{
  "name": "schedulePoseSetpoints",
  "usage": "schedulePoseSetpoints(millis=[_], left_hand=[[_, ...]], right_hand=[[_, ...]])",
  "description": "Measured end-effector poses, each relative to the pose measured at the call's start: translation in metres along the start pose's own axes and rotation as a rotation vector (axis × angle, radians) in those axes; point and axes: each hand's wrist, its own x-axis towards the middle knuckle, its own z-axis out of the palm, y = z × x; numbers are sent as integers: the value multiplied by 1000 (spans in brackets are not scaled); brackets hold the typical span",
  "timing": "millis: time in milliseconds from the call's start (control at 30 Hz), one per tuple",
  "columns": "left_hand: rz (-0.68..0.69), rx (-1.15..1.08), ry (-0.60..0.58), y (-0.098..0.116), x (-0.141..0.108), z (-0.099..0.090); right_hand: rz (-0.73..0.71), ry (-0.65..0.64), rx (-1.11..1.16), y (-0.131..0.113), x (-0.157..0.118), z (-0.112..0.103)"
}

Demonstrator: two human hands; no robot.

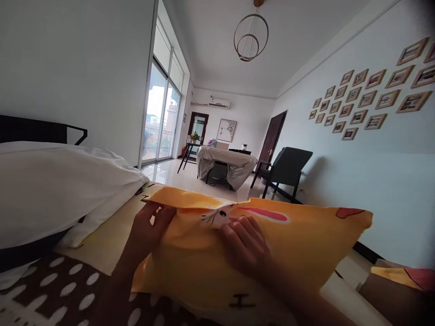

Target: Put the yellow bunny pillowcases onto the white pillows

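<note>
A yellow pillowcase with a white rabbit face and a pink ear printed on it spreads across the front of the view, its right side looking filled out. My left hand pinches its upper edge near the left corner, fingers curled at the cloth. Closed knuckles-up on the fabric beside the rabbit face is my right hand, which grips the upper edge area; its fingertips are hidden. The cloth puckers between the two hands. What lies inside the case cannot be seen.
White bedding is heaped on the left. Below lies a brown polka-dot cloth. Further off stand a draped table and a dark armchair. Another piece of yellow and red cloth shows at the lower right.
</note>
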Motion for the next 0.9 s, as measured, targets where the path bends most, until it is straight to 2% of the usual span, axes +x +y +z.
schedulePoseSetpoints(millis=[133,200,233,400,500,600,667,733,767,800,833,900], left_hand=[[-158,-114,-374,-13,1,-9],[-200,-199,-459,-16,0,-12],[-198,-215,-455,-16,0,-13],[-77,-148,-326,-5,-1,-4],[-12,-106,-199,0,-2,8],[-37,-104,-35,3,-5,19],[-93,-161,62,7,-7,25],[-140,-216,160,11,-12,30],[-161,-221,222,12,-15,31],[-187,-196,307,12,-19,32],[-204,-144,377,11,-23,32],[-194,-15,423,7,-30,28]], right_hand=[[-10,-8,-1,2,-4,-3],[-34,-6,61,4,-7,-5],[-58,-6,94,4,-8,-7],[-184,1,124,6,-17,-13],[-190,-67,140,5,-16,-19],[-75,-101,263,6,-8,-26],[58,20,300,10,-2,-27],[188,163,189,19,4,-23],[237,176,105,24,6,-21],[273,119,43,30,8,-19],[301,3,19,34,10,-17],[337,-264,65,37,15,-19]])
